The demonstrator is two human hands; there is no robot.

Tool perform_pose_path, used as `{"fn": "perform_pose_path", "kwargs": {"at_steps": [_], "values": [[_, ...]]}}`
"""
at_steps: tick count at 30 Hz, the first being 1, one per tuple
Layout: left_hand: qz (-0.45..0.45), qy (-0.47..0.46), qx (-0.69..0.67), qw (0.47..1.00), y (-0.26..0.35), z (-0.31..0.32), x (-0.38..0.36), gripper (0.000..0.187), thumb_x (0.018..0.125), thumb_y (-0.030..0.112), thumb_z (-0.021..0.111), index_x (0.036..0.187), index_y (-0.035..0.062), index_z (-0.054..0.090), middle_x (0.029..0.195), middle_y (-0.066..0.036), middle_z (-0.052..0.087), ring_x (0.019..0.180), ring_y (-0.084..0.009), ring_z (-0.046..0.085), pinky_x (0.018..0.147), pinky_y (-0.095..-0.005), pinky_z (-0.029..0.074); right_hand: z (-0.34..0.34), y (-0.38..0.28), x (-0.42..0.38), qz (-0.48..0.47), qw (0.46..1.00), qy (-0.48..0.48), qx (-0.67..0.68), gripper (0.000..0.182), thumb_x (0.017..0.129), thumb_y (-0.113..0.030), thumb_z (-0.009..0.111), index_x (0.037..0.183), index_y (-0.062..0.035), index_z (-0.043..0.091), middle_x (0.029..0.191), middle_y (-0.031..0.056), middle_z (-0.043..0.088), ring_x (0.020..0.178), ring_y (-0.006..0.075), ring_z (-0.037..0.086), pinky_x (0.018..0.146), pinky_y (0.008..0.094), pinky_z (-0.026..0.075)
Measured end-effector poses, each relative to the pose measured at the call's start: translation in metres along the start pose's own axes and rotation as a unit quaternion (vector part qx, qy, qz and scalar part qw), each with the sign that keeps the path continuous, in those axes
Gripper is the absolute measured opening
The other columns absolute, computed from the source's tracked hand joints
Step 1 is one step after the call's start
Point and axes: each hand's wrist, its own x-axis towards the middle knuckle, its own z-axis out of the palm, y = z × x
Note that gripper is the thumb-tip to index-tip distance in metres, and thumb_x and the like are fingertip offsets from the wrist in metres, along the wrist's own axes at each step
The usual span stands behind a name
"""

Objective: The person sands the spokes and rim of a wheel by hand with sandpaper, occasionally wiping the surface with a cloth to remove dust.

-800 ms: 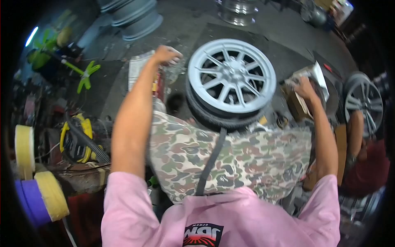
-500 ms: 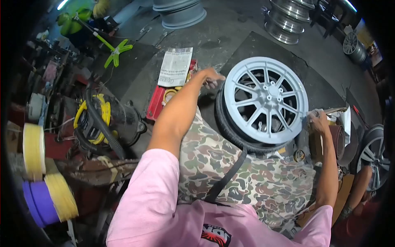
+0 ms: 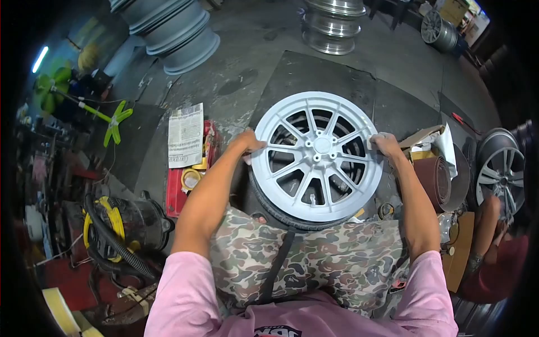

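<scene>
In front of me a grey multi-spoke wheel rim (image 3: 321, 145) lies face up over a black tyre (image 3: 281, 220), most of which it hides. My left hand (image 3: 249, 142) is closed around the rim's left edge, its thumb side uppermost and some fingers out of sight beneath. On the opposite edge, my right hand (image 3: 386, 144) grips in the same way, fingers curled at the lip. The rim's holes and hub face upward, and dark shapes show between the spokes.
Left of the rim, a red toolbox (image 3: 175, 194) carries a newspaper (image 3: 186, 136) and tape rolls. A vacuum cleaner (image 3: 132, 224) stands nearer. At right are a brown abrasive roll (image 3: 432, 178), a box (image 3: 418, 137) and another person's arm (image 3: 487, 224) beside a wheel (image 3: 499, 181). Stacked rims (image 3: 331, 25) stand behind.
My left hand has gone from beside the rim, fingers partly extended, to closing on its left edge. My right hand stays at the right edge. The whole view has swung round.
</scene>
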Motion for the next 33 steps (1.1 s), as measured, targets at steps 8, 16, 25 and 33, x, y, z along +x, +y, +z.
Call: {"fn": "perform_pose_path", "kwargs": {"at_steps": [8, 16, 25, 33], "values": [[0.027, 0.02, 0.038, 0.999, -0.031, 0.022, 0.017, 0.043, 0.078, 0.021, 0.08, 0.096, -0.0157, 0.066, 0.082, -0.024, 0.069, 0.062, -0.0273, 0.07, 0.045, -0.0396, 0.058, 0.014, 0.01, 0.009, 0.053, 0.997, 0.045, -0.032, 0.045, 0.082, -0.039, 0.066, 0.107, -0.0024, 0.072, 0.11, 0.0231, 0.069, 0.106, 0.0359, 0.066, 0.093, 0.0406, 0.049], [0.133, 0.195, 0.163, 0.958, -0.001, 0.0, 0.06, 0.06, 0.081, 0.045, 0.069, 0.128, 0.01, 0.058, 0.125, -0.02, 0.063, 0.119, -0.0387, 0.059, 0.098, -0.0499, 0.047, -0.001, -0.006, -0.089, 0.132, 0.986, -0.056, 0.084, 0.03, 0.084, -0.027, 0.064, 0.096, -0.0001, 0.071, 0.084, 0.0082, 0.066, 0.072, 0.0206, 0.06, 0.064, 0.0375, 0.051], [0.176, 0.196, 0.179, 0.948, -0.014, -0.01, 0.078, 0.057, 0.08, 0.033, 0.064, 0.133, 0.0122, 0.058, 0.131, -0.021, 0.06, 0.121, -0.0387, 0.057, 0.103, -0.0451, 0.045, 0.009, -0.008, -0.078, 0.096, 0.988, -0.122, -0.019, 0.032, 0.09, -0.024, 0.059, 0.107, 0.0026, 0.067, 0.084, 0.0141, 0.07, 0.08, 0.0225, 0.07, 0.067, 0.0395, 0.057], [0.306, 0.021, 0.22, 0.926, 0.032, 0.034, -0.033, 0.036, 0.088, 0.028, 0.064, 0.112, 0.0012, 0.069, 0.114, -0.024, 0.067, 0.104, -0.037, 0.065, 0.094, -0.0429, 0.05, 0.008, -0.035, -0.1, -0.223, 0.964, 0.001, -0.144, 0.024, 0.094, -0.023, 0.06, 0.109, -0.0071, 0.071, 0.097, 0.0252, 0.069, 0.091, 0.0393, 0.068, 0.081, 0.0451, 0.053]]}}
